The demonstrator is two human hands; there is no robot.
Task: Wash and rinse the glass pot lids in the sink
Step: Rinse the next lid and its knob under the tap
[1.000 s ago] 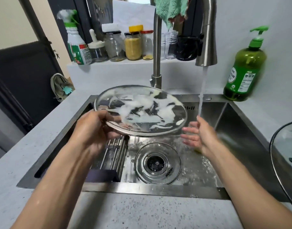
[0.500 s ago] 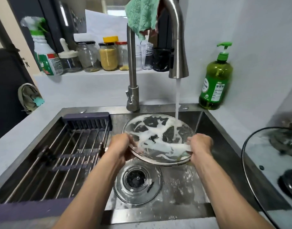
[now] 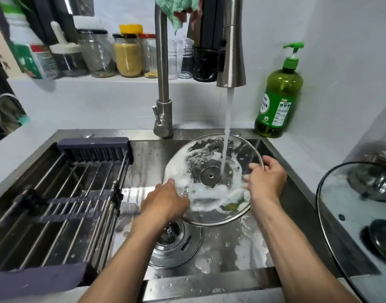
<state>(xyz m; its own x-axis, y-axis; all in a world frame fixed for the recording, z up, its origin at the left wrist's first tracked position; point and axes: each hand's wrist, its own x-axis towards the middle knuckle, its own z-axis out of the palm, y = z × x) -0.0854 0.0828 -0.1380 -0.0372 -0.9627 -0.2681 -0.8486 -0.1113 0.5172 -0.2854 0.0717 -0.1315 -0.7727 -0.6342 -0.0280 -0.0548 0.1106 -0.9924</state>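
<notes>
A soapy glass pot lid (image 3: 209, 162) with a metal rim is tilted over the steel sink (image 3: 231, 248), its underside facing me. Water from the tap (image 3: 231, 62) streams onto the lid beside its centre screw plate. My left hand (image 3: 166, 202) grips the lid's lower left rim. My right hand (image 3: 265, 178) grips the right rim, thumb on the edge. A second, larger glass lid (image 3: 349, 215) lies on the counter at the right, partly out of view.
A grey roll-up drying rack (image 3: 63, 193) spans the sink's left half. The drain strainer (image 3: 176, 243) sits below the lid. A green soap bottle (image 3: 278, 95) stands at the back right. Jars (image 3: 127, 53) line the back ledge, and a green cloth (image 3: 179, 7) hangs over the tap.
The lid went from held up at the left to under the running water. My right hand left the stream and took the right rim. Foam is washing off the lid's middle.
</notes>
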